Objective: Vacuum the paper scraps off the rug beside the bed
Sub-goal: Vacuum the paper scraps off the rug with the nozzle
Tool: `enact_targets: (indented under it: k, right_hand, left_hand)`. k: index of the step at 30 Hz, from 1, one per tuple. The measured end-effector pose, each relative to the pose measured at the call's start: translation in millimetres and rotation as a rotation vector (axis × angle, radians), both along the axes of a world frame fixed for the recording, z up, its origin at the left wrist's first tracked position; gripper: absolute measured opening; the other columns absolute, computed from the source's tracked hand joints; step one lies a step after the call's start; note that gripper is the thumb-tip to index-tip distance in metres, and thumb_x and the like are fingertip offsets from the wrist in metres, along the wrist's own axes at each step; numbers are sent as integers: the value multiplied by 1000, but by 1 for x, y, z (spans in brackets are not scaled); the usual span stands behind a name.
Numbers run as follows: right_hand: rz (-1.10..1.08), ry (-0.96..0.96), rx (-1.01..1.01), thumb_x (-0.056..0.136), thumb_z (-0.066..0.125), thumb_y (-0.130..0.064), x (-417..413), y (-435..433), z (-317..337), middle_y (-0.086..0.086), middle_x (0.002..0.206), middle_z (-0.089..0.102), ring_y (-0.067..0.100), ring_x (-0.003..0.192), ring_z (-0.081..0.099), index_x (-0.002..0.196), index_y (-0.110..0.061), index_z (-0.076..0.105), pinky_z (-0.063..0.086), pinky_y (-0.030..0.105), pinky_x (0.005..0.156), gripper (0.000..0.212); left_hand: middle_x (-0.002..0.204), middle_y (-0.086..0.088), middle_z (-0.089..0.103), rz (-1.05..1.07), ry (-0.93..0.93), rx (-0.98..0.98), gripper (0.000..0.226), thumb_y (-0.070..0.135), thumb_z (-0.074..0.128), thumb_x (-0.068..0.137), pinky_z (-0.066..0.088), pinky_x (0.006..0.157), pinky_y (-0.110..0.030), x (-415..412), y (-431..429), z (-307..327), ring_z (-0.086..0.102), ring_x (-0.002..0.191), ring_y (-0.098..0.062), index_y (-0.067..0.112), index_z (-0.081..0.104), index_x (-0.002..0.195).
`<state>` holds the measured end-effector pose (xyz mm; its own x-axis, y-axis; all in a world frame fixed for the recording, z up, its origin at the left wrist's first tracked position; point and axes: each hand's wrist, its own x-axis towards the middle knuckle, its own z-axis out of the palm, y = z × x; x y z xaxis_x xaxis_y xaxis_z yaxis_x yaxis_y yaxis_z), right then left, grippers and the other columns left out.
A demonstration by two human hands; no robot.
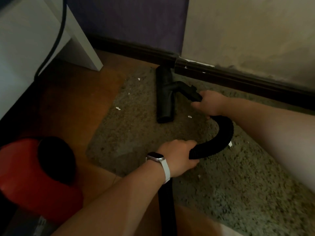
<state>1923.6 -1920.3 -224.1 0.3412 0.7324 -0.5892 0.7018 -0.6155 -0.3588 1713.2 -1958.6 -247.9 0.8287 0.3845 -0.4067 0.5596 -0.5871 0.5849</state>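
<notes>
The person's right hand (208, 103) is clamped round the front end of the black ribbed hose (219, 138), just behind the neck of the floor nozzle (165, 97). The left hand (177, 155), with a white-strapped watch (156, 156) on its wrist, has its fingers curled tight round the same hose further back. Between the two hands the hose bends in a half loop over the rug (136, 133); behind the left hand it runs straight down toward the bottom edge of the view.

The nozzle lies flat on the grey-green rug near the dark baseboard (238, 79), its long head pointing toward the wall. White paper scraps (118, 108) are scattered on the rug: some to the left of the nozzle, one just beside its near end, one touching the outer curve of the hose, and one near the left hand.

The red vacuum canister (34, 176) sits on the wooden floor (76, 103) at lower left, beside the rug; its inside cannot be seen.
</notes>
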Motion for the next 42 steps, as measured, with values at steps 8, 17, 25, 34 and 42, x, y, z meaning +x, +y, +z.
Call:
enact_targets:
  k: [8, 17, 25, 34, 42]
  right_hand:
    - [-54, -6, -21, 97, 57, -37, 7, -24, -3, 8, 69, 63, 21, 55, 63, 109, -13, 54, 42, 24, 47, 27]
    - [-160, 20, -61, 98, 56, -35, 24, -68, 5, 8, 70, 63, 18, 49, 61, 108, -13, 56, 45, 23, 47, 24]
    - [-57, 44, -33, 95, 59, -36, 4, -85, 10, 5, 72, 64, 17, 55, 64, 91, -21, 57, 45, 22, 46, 16]
    - [186, 20, -61, 92, 62, -43, -28, -121, 18, -2, 77, 63, 12, 66, 62, 90, -27, 57, 42, 26, 53, 16]
    - [212, 9, -100, 92, 62, -42, -19, -162, 24, -2, 80, 65, 13, 70, 64, 98, -28, 59, 49, 30, 60, 16]
  left_hand:
    - [89, 8, 57, -58, -23, -12, 20, 44, 61, 92, 50, 67, -35, -2, -9, 1, 59, 83, -17, 30, 55, 105]
    - [87, 4, 59, -137, -82, -23, 17, 41, 58, 93, 51, 68, -38, 9, -32, 10, 59, 80, -20, 25, 53, 97]
    - [85, 6, 58, -219, -99, 46, 17, 43, 56, 93, 49, 65, -34, -5, -38, 9, 57, 76, -17, 26, 55, 96]
    - [94, 1, 62, -286, -158, 2, 21, 23, 60, 90, 52, 68, -38, -21, -70, 7, 61, 81, -23, 23, 55, 110]
    - [86, 10, 60, 213, -89, -519, 41, 13, 63, 82, 51, 69, -31, -62, -111, -24, 60, 77, -9, 38, 55, 113]
